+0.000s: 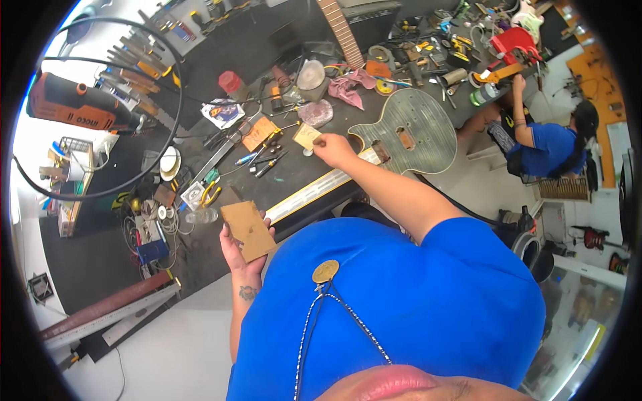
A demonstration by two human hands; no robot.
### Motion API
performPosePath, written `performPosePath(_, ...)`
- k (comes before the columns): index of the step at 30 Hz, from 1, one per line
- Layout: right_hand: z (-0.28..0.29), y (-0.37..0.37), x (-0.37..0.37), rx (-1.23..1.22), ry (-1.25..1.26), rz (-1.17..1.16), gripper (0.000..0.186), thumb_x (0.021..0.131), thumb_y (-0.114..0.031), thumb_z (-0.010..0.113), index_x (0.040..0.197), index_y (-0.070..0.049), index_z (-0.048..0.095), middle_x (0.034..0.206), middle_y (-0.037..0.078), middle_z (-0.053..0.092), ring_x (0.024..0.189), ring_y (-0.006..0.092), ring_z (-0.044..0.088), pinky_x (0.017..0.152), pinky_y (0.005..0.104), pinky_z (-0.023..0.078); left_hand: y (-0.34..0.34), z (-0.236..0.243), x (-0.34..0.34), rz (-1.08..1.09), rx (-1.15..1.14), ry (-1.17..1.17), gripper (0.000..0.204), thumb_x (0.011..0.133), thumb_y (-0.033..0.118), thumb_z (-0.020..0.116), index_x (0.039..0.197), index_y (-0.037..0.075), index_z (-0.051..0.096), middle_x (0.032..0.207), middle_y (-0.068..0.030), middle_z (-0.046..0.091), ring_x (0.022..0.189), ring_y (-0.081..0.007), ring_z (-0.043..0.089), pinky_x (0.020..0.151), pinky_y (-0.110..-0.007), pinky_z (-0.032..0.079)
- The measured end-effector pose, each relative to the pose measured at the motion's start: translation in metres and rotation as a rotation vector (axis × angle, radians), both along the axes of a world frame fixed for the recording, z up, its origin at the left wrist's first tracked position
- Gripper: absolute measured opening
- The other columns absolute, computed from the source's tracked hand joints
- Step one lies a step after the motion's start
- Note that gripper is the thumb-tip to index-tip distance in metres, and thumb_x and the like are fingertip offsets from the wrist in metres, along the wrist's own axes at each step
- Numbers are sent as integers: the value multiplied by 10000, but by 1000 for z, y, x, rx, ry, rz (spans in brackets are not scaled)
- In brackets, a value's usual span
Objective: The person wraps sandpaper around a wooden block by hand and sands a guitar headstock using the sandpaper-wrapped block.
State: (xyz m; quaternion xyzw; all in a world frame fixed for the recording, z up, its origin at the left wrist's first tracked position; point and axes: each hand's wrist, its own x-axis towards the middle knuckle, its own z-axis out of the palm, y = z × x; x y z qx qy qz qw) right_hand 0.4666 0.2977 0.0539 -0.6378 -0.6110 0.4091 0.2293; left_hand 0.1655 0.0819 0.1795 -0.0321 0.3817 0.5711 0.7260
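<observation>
My left hand (237, 244) grips a tan rectangular sheet (250, 231), perhaps sandpaper or card, at the bench's front edge, lower middle of the head view. My right hand (334, 150) pinches a small pale-yellow square (305, 135) over the bench, left of a grey-green guitar body (431, 137) with rectangular cavities. A guitar neck (314, 190) with pale strips along its face runs diagonally from the body toward my left hand, partly under my right forearm. Pens and small tools (271, 166) lie just left of my right hand.
The dark bench (87, 260) carries pliers (212, 197), a red cup (229, 82), rags and several tools. An orange power tool (80, 107) and looped black cable are at left. At right another person (545, 150) in blue sits with a hand near clutter and a red guitar body (511, 43).
</observation>
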Motion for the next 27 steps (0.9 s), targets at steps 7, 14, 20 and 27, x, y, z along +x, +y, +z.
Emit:
performPosePath(7,23,-36,80,-80,-6,-4,510,921,-213,740,1396,-41,668,1248,167,766,1149,298,736,1004,411,573,75,-13,41,-293,62,-70,762,1005,629,513,1517,66,558,1374,-211,654,1184,-393,670,956,-571,569)
performPosePath(14,37,-99,176,-17,-153,-129,311,920,-209,717,1172,-29,747,1074,181,778,989,296,749,895,412,584,135,-17,97,-507,115,-104,754,1014,617,499,1526,65,547,1382,-211,650,1181,-390,671,970,-560,573)
performPosePath(20,1,-183,278,-54,-111,-413,281,910,-203,700,1122,-31,768,1040,182,775,971,310,742,883,422,582,135,-2,141,-529,185,-232,990,934,781,598,1603,64,461,1491,-274,572,1292,-455,612,1111,-593,493)
performPosePath(27,-135,-329,452,-825,-520,136,303,878,-323,747,974,-40,796,1022,211,785,898,347,756,825,457,597,146,13,252,-512,217,-190,955,941,730,618,1618,80,440,1504,-269,552,1337,-459,575,1158,-596,454)
